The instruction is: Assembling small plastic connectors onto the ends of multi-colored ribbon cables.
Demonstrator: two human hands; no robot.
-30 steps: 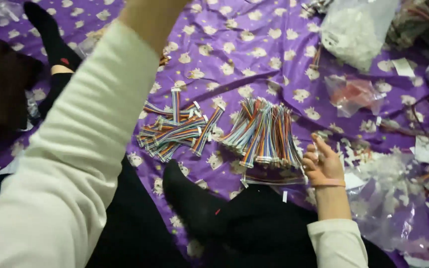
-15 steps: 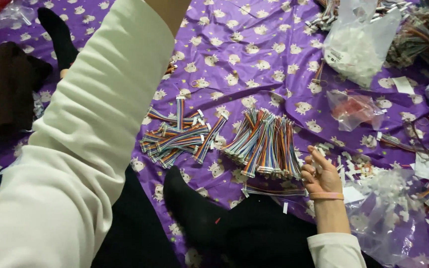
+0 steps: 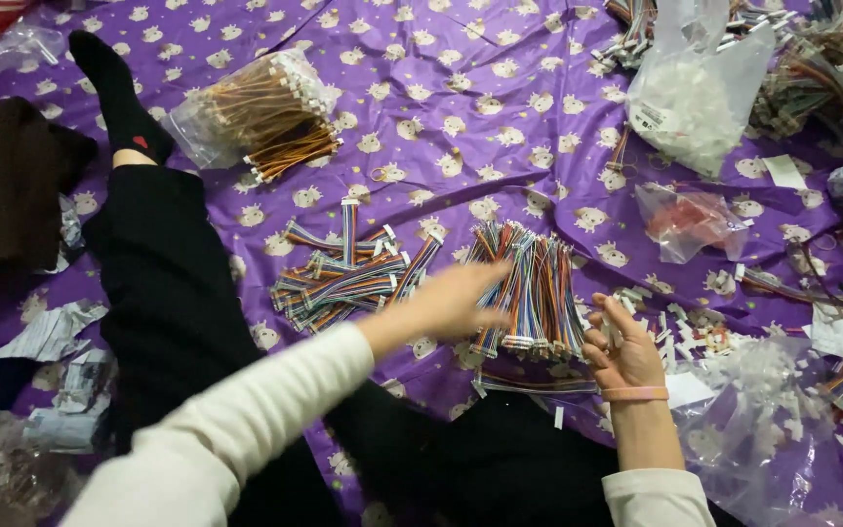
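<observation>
My left hand, blurred, reaches forward over the large bundle of rainbow ribbon cables lying on the purple patterned cloth; its fingers are spread and hold nothing. My right hand hovers palm up just right of that bundle, fingers apart, with a pink band on the wrist. To the left of the bundle sits a loose pile of shorter rainbow cables. My legs in black trousers stretch across the cloth.
A clear bag of orange-brown cables lies at the back left. A white plastic bag of small parts stands at the back right, with a small bag of red pieces nearer. White connectors and crumpled plastic litter the right side.
My left arm, raised high before, has come down and now reaches over the large cable bundle. My right hand stays beside the bundle. The view has tilted to show the bag of orange cables.
</observation>
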